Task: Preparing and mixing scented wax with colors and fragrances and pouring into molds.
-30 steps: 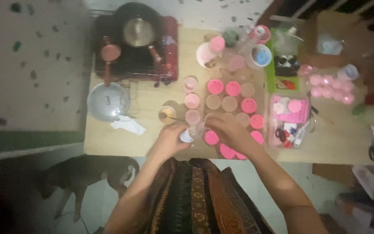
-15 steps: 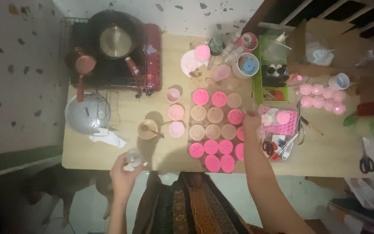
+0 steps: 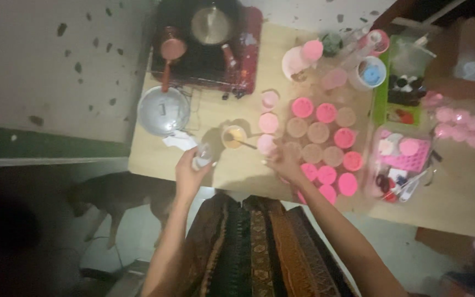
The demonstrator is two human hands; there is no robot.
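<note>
Way over on the left, under the table edge, there's a dark dog [image 3: 119, 201] lying on the floor, well clear of the work. On the pale wooden table [image 3: 243, 173] the round metal pot lid [image 3: 164, 110] lies flat beside the red-framed tabletop stove [image 3: 207, 49], which has a steel pot [image 3: 211, 23] on the burner and a small copper-coloured long-handled pot [image 3: 170, 50] next to it. Looks like the hot stuff is parked at the far corner so the front stays free for handling. A crumpled white tissue [image 3: 178, 141] sits just below the lid.

The left hand [image 3: 189, 173] is curled snugly round a small clear plastic jar with a white base [image 3: 202, 157], lifted just off the table at the near edge, tipped a bit; can't tell if there's anything in it. Right beside it is a small round cup of yellowish liquid with a thin stirrer [image 3: 234, 136] lying across it, within easy reach of both hands.

The right hand [image 3: 282, 161] rests at the near-left corner of the cluster of small round tubs [image 3: 320, 146], fingers loosely bent; whether it's pinching one is hidden. Some tubs show bright pink tops, others tan, too blurry to tell lids from fill. Further right, a clear plastic box of pink bits and small tools [image 3: 399, 165] and a green tray with dark little bottles [image 3: 399, 91].
</note>
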